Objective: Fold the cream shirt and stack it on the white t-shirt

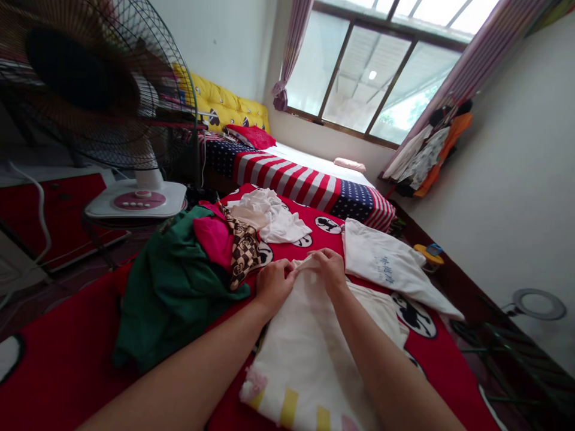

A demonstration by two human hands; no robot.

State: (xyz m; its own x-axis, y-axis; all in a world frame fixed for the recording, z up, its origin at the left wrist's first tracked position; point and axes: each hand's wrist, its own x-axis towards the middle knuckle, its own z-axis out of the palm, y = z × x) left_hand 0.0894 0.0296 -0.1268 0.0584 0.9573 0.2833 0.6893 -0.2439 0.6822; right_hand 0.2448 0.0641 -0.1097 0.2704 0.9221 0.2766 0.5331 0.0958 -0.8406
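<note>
Toward the red patterned bed's (76, 347) near edge, your left hand (275, 286) and right hand (330, 269) pinch a white yellow-striped cloth garment (296, 347), fingers closed; this straightening apparently calls for even tension.

Cut off at bottom edge: white cloth garment with yellow blocks (303, 335), also part-hidden by bare right forearm (359, 341). Cut off left and top: round wire-caged fan (67, 69), blades (126, 90) blurred. Same at top edge: brown-framed glass window (368, 78). Can't read blue lettering (387, 270) on flat white cloth top (366, 248). Can't identify tiny blue item (434, 249) on round yellow object (424, 256).
</note>
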